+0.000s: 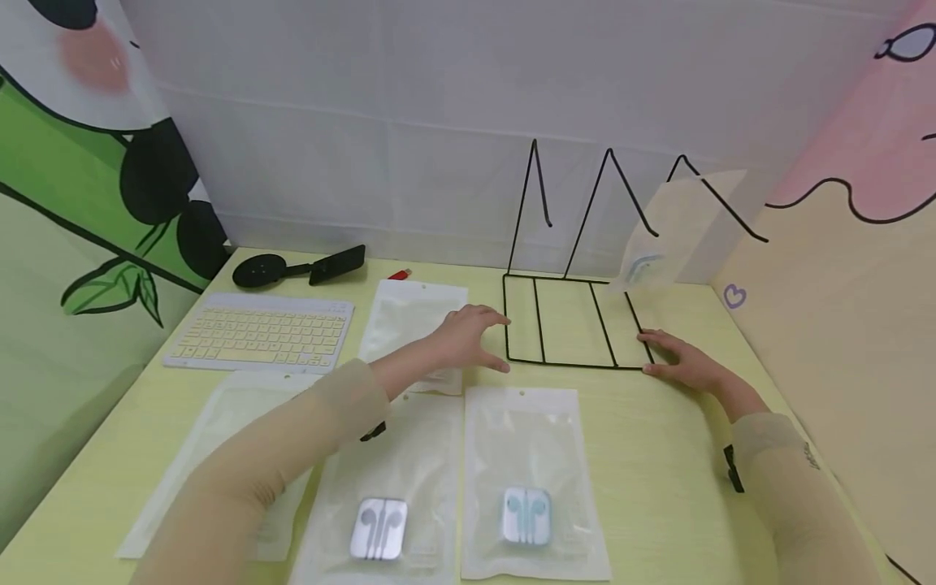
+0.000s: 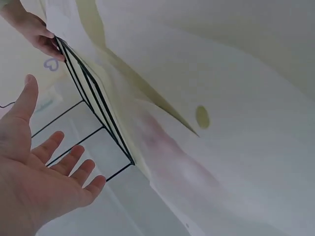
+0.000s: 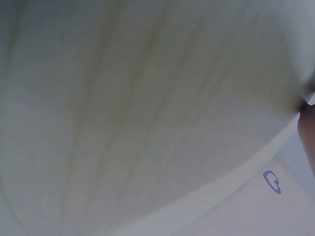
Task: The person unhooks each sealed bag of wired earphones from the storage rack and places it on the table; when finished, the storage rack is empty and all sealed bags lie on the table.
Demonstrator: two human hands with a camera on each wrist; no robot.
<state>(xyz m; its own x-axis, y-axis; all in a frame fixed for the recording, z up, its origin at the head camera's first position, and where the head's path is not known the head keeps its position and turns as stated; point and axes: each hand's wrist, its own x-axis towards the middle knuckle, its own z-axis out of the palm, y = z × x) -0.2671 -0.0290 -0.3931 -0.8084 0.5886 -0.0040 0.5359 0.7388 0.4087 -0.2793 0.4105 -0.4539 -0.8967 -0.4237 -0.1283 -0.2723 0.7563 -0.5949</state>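
A black wire rack (image 1: 578, 364) with a flat base and several upright hooks stands at the back right of the table. My left hand (image 1: 468, 335) is beside its left edge, fingers spread and fingertips close to the bar. The left wrist view shows that palm (image 2: 39, 191) with nothing in it. My right hand (image 1: 683, 361) holds the rack's front right corner between thumb and fingers. A translucent bag (image 1: 680, 223) with a pale blue item hangs on the right hook. The right wrist view shows mostly blurred tabletop, with one finger (image 3: 307, 132) at its edge.
White pouches lie in front, two with earphone cases (image 1: 379, 528) (image 1: 526, 516) on or in them. Another pouch (image 1: 417, 305) lies under my left forearm. A white keyboard (image 1: 263, 329), a black folding stand (image 1: 300, 266) and a red item (image 1: 400, 275) sit at the back left.
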